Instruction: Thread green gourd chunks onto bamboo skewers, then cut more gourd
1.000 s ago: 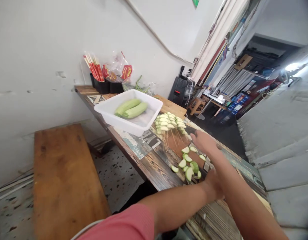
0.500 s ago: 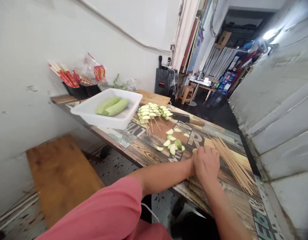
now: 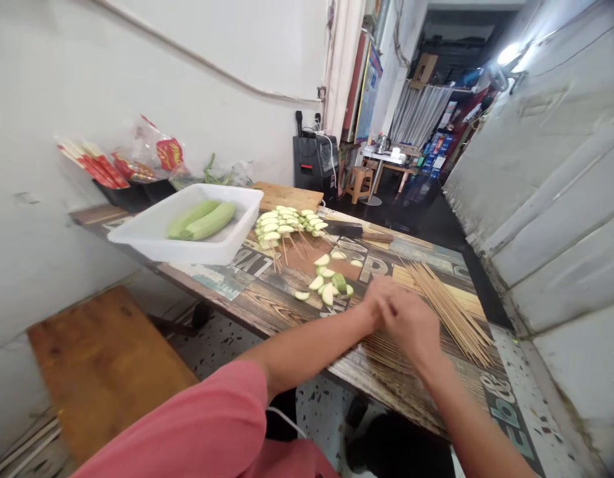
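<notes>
My right hand point(image 3: 411, 325) and my left hand point(image 3: 376, 302) meet over the near edge of the wooden table point(image 3: 267, 299), fingers curled together; what they hold is hidden. Just right of them lies a fan of bare bamboo skewers point(image 3: 451, 305). Loose green squash slices point(image 3: 326, 285) sit just beyond my left hand. Farther back lie skewers loaded with slices point(image 3: 284, 226). A white tub point(image 3: 152, 236) at the left holds two whole green squashes point(image 3: 202, 220).
A cleaver point(image 3: 359, 231) lies behind the slices, a cutting board point(image 3: 287, 194) beyond it. Black holders with red chopstick packets point(image 3: 95, 169) stand against the wall. A wooden bench point(image 3: 102, 365) is at the lower left. A black speaker point(image 3: 314, 162) and a stool point(image 3: 362, 182) stand farther off.
My right hand has drawn back from the squash slices to the near table edge beside the bare skewers and joined my left hand. The view has swung right.
</notes>
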`<state>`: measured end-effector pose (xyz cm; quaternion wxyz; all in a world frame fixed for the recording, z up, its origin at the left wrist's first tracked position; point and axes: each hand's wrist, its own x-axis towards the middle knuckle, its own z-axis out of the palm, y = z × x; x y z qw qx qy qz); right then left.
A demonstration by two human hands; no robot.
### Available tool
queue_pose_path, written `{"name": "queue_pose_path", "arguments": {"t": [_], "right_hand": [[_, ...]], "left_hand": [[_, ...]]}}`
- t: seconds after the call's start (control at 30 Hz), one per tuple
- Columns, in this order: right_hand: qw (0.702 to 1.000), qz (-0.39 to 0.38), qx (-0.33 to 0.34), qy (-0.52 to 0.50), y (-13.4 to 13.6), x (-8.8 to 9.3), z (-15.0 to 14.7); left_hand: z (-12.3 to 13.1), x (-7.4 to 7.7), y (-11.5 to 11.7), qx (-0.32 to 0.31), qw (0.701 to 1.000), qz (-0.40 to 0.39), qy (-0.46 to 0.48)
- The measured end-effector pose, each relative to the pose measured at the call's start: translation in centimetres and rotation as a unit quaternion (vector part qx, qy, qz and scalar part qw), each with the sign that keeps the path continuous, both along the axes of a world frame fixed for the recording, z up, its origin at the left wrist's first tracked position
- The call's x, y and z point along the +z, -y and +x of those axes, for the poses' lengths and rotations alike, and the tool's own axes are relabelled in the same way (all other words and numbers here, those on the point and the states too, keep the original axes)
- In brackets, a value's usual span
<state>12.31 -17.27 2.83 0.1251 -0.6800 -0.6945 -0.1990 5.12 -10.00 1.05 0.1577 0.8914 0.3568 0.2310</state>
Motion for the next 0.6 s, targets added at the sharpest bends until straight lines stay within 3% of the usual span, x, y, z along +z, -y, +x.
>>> {"name": "queue_pose_path", "arguments": {"t": [0.1, 0.17, 0.27, 0.43, 0.6], "right_hand": [[0.985, -0.062, -0.159, -0.035, -1.0, 1.0, 5.7], [0.958, -0.130, -0.253, -0.046, -1.6, 0.9, 9.4], [0.913, -0.182, -0.352, -0.092, -2.0, -0.6, 12.9], [0.907, -0.176, -0.363, -0.120, -2.2, -2.8, 13.8], [0.911, -0.152, -0.349, -0.160, -2.2, -2.5, 13.0]], "left_hand": [[-2.0, 1.8, -2.5, 0.086, 0.992, 0.022, -0.093], [-4.1, 2.8, -4.0, 0.164, 0.972, 0.033, -0.167], [-7.0, 3.8, -5.4, 0.164, 0.951, -0.016, -0.261], [-8.1, 4.1, -5.6, 0.091, 0.931, -0.057, -0.349], [-7.5, 3.6, -5.3, 0.061, 0.943, -0.054, -0.323]]}}
